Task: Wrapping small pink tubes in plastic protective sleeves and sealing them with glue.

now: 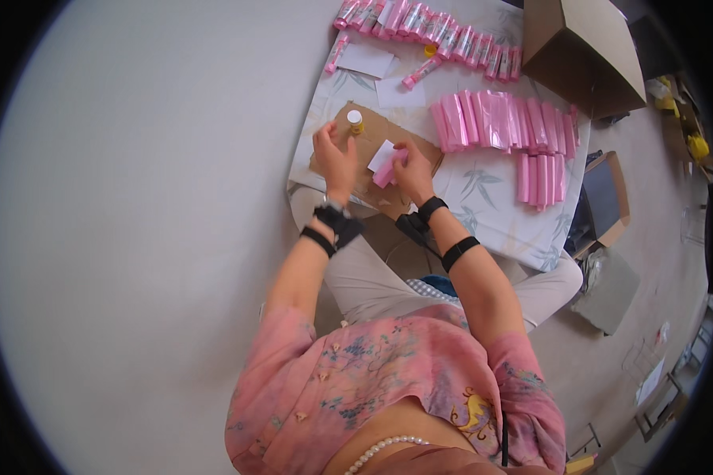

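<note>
My right hand (415, 172) is closed on a small pink folded packet (387, 171), tilted over the cardboard sheet (370, 188). A white paper piece (381, 155) shows beside the packet; whether it is attached, I cannot tell. My left hand (337, 161) has its thumb and fingers apart with nothing seen between them. Just beyond its fingertips, a small yellow bottle with a white cap (355, 120) stands upright on the cardboard. Both wrists wear black straps.
Pink flat packets (495, 119) lie in rows on the patterned tablecloth (483, 210) at right. Pink-capped clear tubes (432, 30) line the far edge, near white papers (366, 60) and a yellow ring (430, 50). A large cardboard box (586, 55) stands at the far right corner.
</note>
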Demonstrator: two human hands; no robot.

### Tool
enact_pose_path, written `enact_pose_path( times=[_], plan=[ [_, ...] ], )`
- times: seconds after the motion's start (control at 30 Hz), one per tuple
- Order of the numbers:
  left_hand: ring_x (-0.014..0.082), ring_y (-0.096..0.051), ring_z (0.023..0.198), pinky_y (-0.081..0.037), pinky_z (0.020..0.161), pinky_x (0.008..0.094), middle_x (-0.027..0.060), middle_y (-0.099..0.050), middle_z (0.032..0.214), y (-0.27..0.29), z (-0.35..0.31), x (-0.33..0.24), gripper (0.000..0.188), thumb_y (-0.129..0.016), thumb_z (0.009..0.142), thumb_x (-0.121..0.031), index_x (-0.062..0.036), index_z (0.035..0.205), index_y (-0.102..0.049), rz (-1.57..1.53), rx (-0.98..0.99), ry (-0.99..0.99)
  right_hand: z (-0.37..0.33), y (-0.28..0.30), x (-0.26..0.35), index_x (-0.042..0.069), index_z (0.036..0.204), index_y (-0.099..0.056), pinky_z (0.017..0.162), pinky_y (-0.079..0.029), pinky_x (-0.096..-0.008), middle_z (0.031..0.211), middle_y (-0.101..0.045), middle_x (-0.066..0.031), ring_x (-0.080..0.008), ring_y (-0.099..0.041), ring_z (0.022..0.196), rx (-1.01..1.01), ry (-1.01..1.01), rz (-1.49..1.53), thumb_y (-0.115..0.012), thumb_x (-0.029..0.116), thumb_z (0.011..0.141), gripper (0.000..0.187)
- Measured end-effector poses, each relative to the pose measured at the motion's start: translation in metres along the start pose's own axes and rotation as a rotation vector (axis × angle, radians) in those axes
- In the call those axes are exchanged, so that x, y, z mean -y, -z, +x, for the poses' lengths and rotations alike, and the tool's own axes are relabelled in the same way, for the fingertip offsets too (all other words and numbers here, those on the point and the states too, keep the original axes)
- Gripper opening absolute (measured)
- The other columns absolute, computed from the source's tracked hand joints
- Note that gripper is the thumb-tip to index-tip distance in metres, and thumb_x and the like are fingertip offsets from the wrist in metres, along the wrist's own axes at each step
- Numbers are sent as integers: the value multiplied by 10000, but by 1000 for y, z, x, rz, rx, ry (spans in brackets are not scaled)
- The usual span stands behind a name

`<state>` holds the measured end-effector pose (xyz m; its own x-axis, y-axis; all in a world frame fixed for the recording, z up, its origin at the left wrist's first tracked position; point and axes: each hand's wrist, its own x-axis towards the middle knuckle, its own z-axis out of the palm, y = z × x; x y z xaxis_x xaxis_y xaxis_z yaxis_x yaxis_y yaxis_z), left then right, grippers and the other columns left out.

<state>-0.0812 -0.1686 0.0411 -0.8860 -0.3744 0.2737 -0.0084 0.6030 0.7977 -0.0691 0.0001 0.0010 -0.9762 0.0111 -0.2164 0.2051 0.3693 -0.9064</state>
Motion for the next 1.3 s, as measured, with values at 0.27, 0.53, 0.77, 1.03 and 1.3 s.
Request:
enact_pose_path(
  times=[0.27, 0.53, 0.77, 1.03, 1.3],
  plan=[
    [383, -532, 1235, -406, 1084, 486, 188, -562, 1319, 31, -92, -110, 655, -808, 760, -67, -31, 1343, -512, 42, 319, -326, -44, 52, 48, 136, 1485, -465, 673, -535, -402, 878, -686, -183, -295, -664, 714, -109, 111, 66, -696, 130, 924, 608],
    [382, -547, 1247, -418, 1081, 480, 164, -597, 1323, 10, -116, -145, 671, -818, 758, -67, -36, 1361, -525, 34, 322, -505, -92, 108, 63, 124, 1607, -242, 655, -536, -304, 1020, -684, -130, -171, -661, 801, -264, 98, 269, -721, 26, 923, 841],
    [388, -563, 1235, -434, 1070, 489, 177, -602, 1343, -3, -139, -164, 623, -761, 799, -73, -6, 1383, -555, 19, 424, -551, -118, 144, 49, 19, 1597, -199, 880, -572, -317, 1350, -541, -220, -234, -632, 1147, -308, 89, 431, -713, 17, 938, 836],
    [384, -565, 1136, -462, 989, 495, 175, -597, 1209, -24, -150, -185, 552, -789, 806, -143, 14, 1300, -600, 123, 304, -682, -121, 152, 22, -4, 1578, -214, 772, -547, -265, 1210, -612, -174, -185, -665, 991, -357, -10, 626, -719, 59, 953, 806],
    [340, -566, 1034, -495, 895, 450, 142, -587, 1110, -42, -146, -184, 378, -747, 863, -70, 8, 1225, -670, 87, 263, -722, -120, 172, 28, -8, 1444, -424, 844, -556, -323, 1169, -645, -141, -185, -658, 1028, -330, -189, 1021, -642, 384, 1034, 608]
  ],
)
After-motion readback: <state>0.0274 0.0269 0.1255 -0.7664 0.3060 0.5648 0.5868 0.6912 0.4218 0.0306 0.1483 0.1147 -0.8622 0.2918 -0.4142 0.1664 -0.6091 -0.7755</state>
